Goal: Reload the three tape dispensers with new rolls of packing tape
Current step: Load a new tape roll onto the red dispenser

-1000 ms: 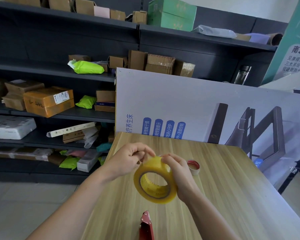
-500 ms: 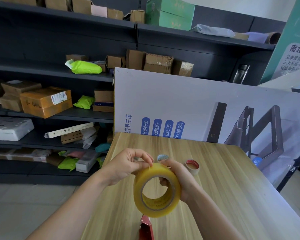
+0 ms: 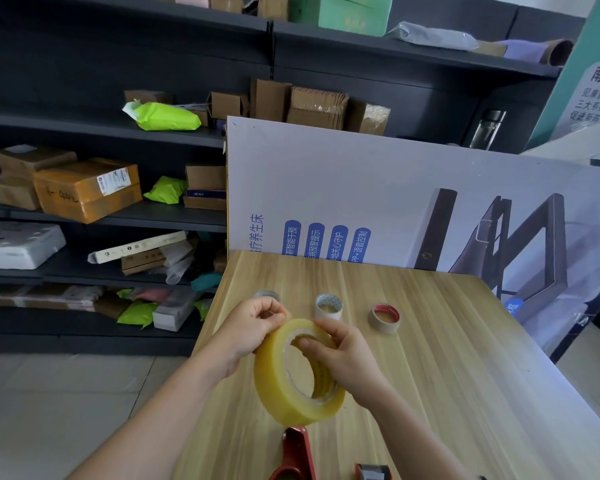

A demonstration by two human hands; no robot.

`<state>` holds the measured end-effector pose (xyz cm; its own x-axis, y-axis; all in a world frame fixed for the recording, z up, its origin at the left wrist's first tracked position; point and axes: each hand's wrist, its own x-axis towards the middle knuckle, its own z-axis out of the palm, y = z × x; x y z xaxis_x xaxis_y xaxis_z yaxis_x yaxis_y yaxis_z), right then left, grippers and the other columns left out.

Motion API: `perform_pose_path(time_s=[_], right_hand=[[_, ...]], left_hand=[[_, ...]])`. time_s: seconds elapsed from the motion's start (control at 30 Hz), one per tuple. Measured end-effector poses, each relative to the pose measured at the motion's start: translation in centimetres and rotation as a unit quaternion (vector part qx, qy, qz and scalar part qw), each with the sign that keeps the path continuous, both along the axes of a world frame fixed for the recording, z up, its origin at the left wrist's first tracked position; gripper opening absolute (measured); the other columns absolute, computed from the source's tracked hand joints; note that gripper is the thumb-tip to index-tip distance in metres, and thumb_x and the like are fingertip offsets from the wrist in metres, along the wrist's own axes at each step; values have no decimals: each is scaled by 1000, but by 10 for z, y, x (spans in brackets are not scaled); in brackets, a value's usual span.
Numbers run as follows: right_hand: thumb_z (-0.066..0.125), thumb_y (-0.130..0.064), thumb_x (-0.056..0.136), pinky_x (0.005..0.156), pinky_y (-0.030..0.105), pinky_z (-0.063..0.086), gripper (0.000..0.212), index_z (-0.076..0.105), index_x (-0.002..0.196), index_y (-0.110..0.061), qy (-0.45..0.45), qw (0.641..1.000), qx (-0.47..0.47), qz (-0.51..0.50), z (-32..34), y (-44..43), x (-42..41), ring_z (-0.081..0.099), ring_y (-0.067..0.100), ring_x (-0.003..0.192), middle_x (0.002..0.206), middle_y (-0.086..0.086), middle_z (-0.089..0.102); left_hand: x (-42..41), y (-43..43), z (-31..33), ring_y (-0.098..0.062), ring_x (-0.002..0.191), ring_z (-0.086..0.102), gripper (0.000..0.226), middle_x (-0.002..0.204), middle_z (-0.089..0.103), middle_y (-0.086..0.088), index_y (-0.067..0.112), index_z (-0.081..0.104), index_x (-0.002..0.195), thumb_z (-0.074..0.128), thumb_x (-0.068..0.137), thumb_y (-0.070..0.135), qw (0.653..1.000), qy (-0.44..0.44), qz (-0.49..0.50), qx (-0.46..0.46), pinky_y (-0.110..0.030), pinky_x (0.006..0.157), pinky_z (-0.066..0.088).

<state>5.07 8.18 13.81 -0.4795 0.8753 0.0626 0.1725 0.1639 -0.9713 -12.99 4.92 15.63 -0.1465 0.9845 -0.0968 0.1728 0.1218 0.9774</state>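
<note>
I hold a large yellowish roll of packing tape (image 3: 278, 386) above the wooden table (image 3: 465, 358). My right hand (image 3: 347, 355) grips it with fingers through the core. My left hand (image 3: 253, 327) pinches at the roll's upper left rim. A red tape dispenser (image 3: 297, 455) lies right under the roll at the table's near edge. Part of a second dispenser (image 3: 373, 472) shows at the bottom edge. Three small, nearly empty tape cores stand farther back: a grey one (image 3: 267, 295) half hidden by my left hand, a white one (image 3: 328, 306) and a red-rimmed one (image 3: 384, 317).
A large printed board (image 3: 395, 188) leans against the table's far edge. Dark shelving (image 3: 101, 133) with cardboard boxes and green parcels fills the left and back. Tiled floor (image 3: 49, 393) lies to the left of the table.
The roll has come lower and tilted, so its left face now turns toward me. The view has tipped down, uncovering the grey and white cores behind my hands.
</note>
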Motion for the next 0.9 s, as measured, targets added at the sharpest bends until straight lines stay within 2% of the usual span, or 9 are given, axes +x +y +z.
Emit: perform_pose_path(time_s=[0.17,0.27,0.33,0.47,0.6,0.67,0.73,0.83,0.9], right_hand=[[76,-20,83,77,21,55,17,75,92,-34,-32,999,-3,0,-10,1,2,71,6,83,87,-9,77],[78,-24,81,82,24,55,17,74,89,-38,-89,996,-1,-18,-25,1,-1,69,1,84,87,-16,75],[79,-26,79,77,12,50,20,70,84,-43,-131,991,4,-23,-36,-2,-3,65,-7,84,84,-24,72],[79,-29,79,63,7,48,14,75,92,-31,-170,985,-35,0,-65,-12,-4,67,-3,77,84,-14,74],[63,-62,83,76,23,56,42,75,94,-24,-145,979,-145,-3,-89,-21,6,70,6,83,89,-6,76],[54,-64,86,75,26,53,47,72,91,-20,-202,964,-161,-54,-110,-21,13,67,11,81,82,-8,72],[56,-58,88,74,26,50,43,70,101,-19,-311,933,-157,-86,-134,-22,19,65,13,87,91,-8,70],[61,-51,86,79,27,49,41,67,113,-20,-407,894,-181,-43,-161,-28,23,64,16,100,108,-3,71],[61,-49,86,75,26,48,37,69,109,-21,-437,881,-182,-7,-168,-31,24,64,17,95,104,-3,72]], left_hand=[[-4,-12,-26,-13,61,54,13,70,56,0,19,61,84,59,91,30,989,-127,-37,-59,-23,52,45],[-8,-23,-47,-29,74,64,17,82,63,-10,15,62,96,57,88,29,956,-269,-54,-102,-31,56,48],[-11,-32,-60,-34,81,63,28,92,64,-14,9,61,105,57,86,29,936,-324,-55,-127,-42,67,50],[-8,-46,-86,-33,72,65,53,84,68,-10,3,59,114,79,68,18,952,-255,-27,-169,-41,66,57],[-10,-56,-112,-32,66,65,54,82,70,-14,2,64,108,82,57,9,941,-255,8,-225,-37,61,58],[-11,-60,-128,-30,67,65,52,83,71,-14,3,65,106,83,57,5,935,-246,0,-256,-37,60,57],[-7,-62,-142,-26,68,65,44,85,71,-12,5,67,104,82,63,2,930,-227,-27,-288,-36,62,56],[3,-60,-158,-25,65,65,34,86,72,-13,6,67,101,79,69,0,922,-203,-58,-324,-32,57,56],[6,-57,-166,-24,62,65,32,86,72,-15,5,68,99,78,70,0,921,-186,-61,-336,-29,51,55]])
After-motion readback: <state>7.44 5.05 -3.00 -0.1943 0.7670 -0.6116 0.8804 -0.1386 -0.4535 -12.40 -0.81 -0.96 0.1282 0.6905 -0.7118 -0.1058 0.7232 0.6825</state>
